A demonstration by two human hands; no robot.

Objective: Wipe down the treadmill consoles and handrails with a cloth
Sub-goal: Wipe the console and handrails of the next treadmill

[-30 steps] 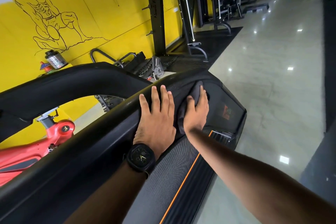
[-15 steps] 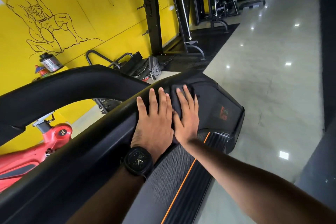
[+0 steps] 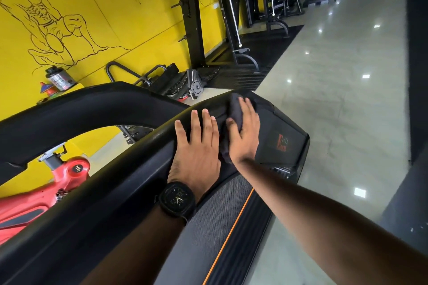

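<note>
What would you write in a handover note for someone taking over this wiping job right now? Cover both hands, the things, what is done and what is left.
Left hand: flat on the handrail, fingers straight, holding nothing.
Right hand: pressing the dark cloth onto the rail's far end, beside the left hand.
Done: cannot tell how much is wiped; no marks show.
Left: the rest of this rail, the other rail, the consoles, which are out of view.
</note>
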